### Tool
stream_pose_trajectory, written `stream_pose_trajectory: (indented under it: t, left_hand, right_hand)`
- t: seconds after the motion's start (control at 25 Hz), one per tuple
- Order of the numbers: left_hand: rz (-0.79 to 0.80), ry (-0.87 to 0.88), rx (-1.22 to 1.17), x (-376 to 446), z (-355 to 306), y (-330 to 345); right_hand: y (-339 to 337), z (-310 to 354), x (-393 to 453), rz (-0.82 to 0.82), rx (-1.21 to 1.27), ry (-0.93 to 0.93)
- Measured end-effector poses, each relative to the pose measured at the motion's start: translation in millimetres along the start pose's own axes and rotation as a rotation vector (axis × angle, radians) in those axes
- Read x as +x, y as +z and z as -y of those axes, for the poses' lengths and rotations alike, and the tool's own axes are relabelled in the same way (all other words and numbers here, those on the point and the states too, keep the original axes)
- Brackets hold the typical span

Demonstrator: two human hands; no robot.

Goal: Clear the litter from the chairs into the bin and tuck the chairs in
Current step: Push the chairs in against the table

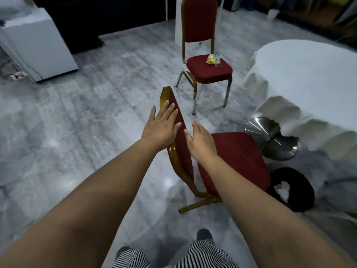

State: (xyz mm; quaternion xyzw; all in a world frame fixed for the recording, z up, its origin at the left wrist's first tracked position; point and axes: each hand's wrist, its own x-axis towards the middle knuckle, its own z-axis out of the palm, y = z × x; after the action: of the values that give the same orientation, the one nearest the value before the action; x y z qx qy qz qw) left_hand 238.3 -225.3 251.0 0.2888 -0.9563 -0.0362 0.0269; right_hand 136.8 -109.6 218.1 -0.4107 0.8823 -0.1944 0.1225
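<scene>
- Chairs first: the near chair (pixel 233 161) sits right in front of the person, seat bare, backrest towards them, seat pointing at the table (pixel 309 78). Looks cleared already, so I'd guess the step in hand is tucking it in.
- Left hand (pixel 162 126) is flat, fingers straight, laid against the backrest near the gold frame's top edge. Not gripping anything.
- Right hand (pixel 201 142) is also loose and flat, just beside the inner face of the backrest. Can't tell whether it's actually touching. Holding nothing either.
- To do it well I'd say wrap both hands round the top of the frame and push straight at the table, keeping all four legs on the floor so it doesn't tip or scrape sideways.
- What's in the way: a steel pedestal base (pixel 278 140) pokes out from under the white tablecloth (pixel 289 120) just past the seat, and a black bin (pixel 291 188) with something pale crumpled inside is right by the seat's near corner. The chair may clip either one, so nudging the bin aside first seems smart.
- Far chair (pixel 204 53) stands well away from the table and has litter on its seat: a yellow crumpled wad (pixel 211 59) and, touching it, what looks like a clear plastic bottle (pixel 218 59). That one's not done.
- Off to the left there's a white cabinet (pixel 38 47) with cables on the floor beside it.
</scene>
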Motion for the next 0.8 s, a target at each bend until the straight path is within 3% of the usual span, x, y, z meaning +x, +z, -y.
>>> stream_pose_trajectory:
  t: [0.24, 0.44, 0.8]
  left_hand:
    - [0.051, 0.243, -0.1, 27, 47, -12]
    - [0.08, 0.29, -0.184, 63, 62, -11]
    - [0.195, 0.363, -0.387, 115, 82, -5]
  right_hand:
    - [21, 61, -15, -0.137, 0.146, 0.172]
    - [29, 82, -2, -0.255, 0.171, 0.205]
    - [41, 97, 17, -0.274, 0.119, 0.309]
